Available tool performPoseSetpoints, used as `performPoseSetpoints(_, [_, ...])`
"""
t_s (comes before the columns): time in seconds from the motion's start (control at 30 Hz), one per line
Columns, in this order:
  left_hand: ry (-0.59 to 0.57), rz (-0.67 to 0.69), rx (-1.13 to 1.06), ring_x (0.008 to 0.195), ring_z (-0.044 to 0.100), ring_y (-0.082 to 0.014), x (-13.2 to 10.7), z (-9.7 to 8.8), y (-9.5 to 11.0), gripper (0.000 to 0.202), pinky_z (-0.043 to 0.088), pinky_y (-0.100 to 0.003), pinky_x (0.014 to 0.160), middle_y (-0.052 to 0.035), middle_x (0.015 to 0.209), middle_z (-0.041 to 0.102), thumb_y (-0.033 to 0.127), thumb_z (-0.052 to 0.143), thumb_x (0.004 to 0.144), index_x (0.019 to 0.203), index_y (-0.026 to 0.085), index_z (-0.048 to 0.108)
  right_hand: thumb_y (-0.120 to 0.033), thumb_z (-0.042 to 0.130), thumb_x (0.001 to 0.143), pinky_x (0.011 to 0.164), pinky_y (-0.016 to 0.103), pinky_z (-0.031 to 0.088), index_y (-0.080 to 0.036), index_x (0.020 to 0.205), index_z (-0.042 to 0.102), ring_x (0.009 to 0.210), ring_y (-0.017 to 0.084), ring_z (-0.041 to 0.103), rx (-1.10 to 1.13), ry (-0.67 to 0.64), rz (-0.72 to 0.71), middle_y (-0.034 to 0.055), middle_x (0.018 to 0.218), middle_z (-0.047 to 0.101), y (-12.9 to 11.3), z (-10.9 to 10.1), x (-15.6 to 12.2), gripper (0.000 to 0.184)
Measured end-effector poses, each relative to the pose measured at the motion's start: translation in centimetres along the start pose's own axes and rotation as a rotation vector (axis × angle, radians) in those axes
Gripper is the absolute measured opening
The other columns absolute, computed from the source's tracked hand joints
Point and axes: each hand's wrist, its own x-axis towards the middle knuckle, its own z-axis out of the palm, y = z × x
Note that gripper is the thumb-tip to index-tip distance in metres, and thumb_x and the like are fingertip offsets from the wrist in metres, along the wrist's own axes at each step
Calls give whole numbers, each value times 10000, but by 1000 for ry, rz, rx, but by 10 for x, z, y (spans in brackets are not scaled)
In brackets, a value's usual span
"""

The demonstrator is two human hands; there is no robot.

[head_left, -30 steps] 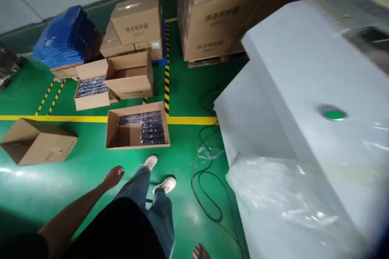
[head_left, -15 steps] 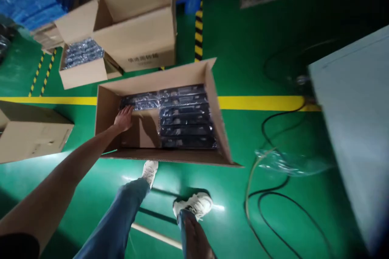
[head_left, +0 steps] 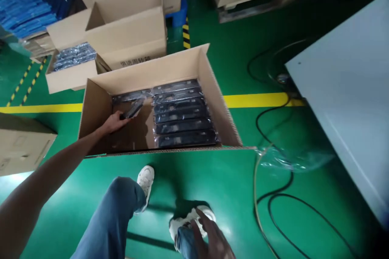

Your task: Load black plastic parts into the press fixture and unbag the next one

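Two hands in view. Your left hand (head_left: 114, 123) is down inside the open carton (head_left: 220, 105) on the green floor (head_left: 231, 194), fingers closed round the near end of a black wrapped pack (head_left: 133, 109). That pack sits askew in the carton's left half, its far end close to the back row of packs (head_left: 130, 96). The right half of the carton is filled by a column of like packs (head_left: 182, 115), lying flat and side by side.

Your right hand (head_left: 212, 236) is low in the picture, fingers loose and spread, holding nothing, resting on your right leg just above the white shoe (head_left: 182, 220).

Behind the carton: a taller empty box (head_left: 130, 36) and, to its left, a smaller box of packs (head_left: 71, 54). A yellow line (head_left: 258, 99) runs under the carton. Black cable (head_left: 273, 202) loops to the right, beside crumpled plastic film (head_left: 291, 158) and a grey panel (head_left: 343, 101).
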Motion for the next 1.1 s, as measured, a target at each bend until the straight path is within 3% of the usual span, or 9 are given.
performPoseSetpoints(0.13, [-156, 69, -380, 817, 716, -265, -66, -43, 29, 695, 596, -369, 703, -172, 1023, 760, 713, 469, 878, 1163, 108, 661, -527, 467, 1046, 879, 459, 698, -200, 1275, 745, 1064, 329, 808, 64, 119, -111, 137, 1163, 831, -10, 17, -4, 486])
performPoseSetpoints(0.23, [-499, 123, -910, 701, 703, -242, -140, -60, 43, 676, 579, -346, 613, -175, 973, 770, 660, 587, 851, 1176, 77, 699, -514, 493, 1036, 856, 457, 697, -215, 1223, 767, 1019, 323, 815, 136, 223, -202, 139, 1101, 839, -30, 15, 1, 447])
performPoseSetpoints(0.33, [-801, 139, -1284, 603, 684, -233, -217, -49, 45, 639, 521, -314, 497, -174, 944, 774, 607, 653, 855, 1175, 59, 726, -518, 535, 1028, 876, 425, 690, -221, 1246, 762, 978, 286, 816, 351, 203, -243, 132, 1091, 838, -76, -12, -6, 432])
performPoseSetpoints(0.43, [-956, 121, -1397, 546, 671, -224, -281, -20, 34, 645, 497, -306, 458, -170, 916, 767, 620, 598, 910, 1170, 48, 742, -518, 593, 1009, 892, 392, 675, -218, 1252, 755, 1048, 266, 797, 600, 268, -193, 146, 1184, 816, -132, -43, -34, 418])
performPoseSetpoints(0.53, [-1072, 78, -1422, 524, 672, -221, -332, 6, 13, 676, 493, -301, 439, -149, 921, 766, 660, 621, 891, 1200, 72, 747, -515, 629, 994, 886, 362, 653, -233, 1270, 730, 1003, 225, 771, 773, 458, -124, 115, 1114, 804, -178, -63, -70, 408])
performPoseSetpoints(0.7, [-1049, 137, -1260, 558, 660, -180, -390, 18, -19, 638, 471, -255, 480, -130, 923, 758, 656, 697, 883, 1199, 104, 752, -515, 714, 932, 783, 331, 604, -227, 1037, 746, 816, 178, 689, 828, 761, -4, 39, 888, 720, -213, -81, -121, 309])
performPoseSetpoints(0.83, [-962, 173, -1034, 693, 620, -162, -419, 13, -34, 608, 485, -259, 614, -75, 923, 727, 660, 746, 873, 1233, 170, 729, -482, 767, 888, 694, 315, 565, -217, 917, 764, 716, 162, 647, 830, 702, -31, 19, 784, 709, -226, -85, -148, 266])
performPoseSetpoints(0.97, [-782, 337, -843, 1002, 611, -216, -433, 16, -41, 525, 464, -311, 888, -47, 1081, 699, 634, 731, 911, 1252, 236, 696, -451, 787, 870, 665, 294, 555, -208, 833, 743, 701, 153, 656, 902, 655, 12, 17, 771, 727, -237, -75, -166, 249])
performPoseSetpoints(1.1, [-734, 440, -726, 1015, 571, -236, -441, 21, -43, 509, 418, -335, 879, -32, 1032, 650, 643, 686, 934, 1227, 228, 654, -471, 767, 887, 680, 286, 571, -200, 806, 707, 700, 147, 664, 984, 640, 82, 15, 763, 728, -241, -65, -174, 288])
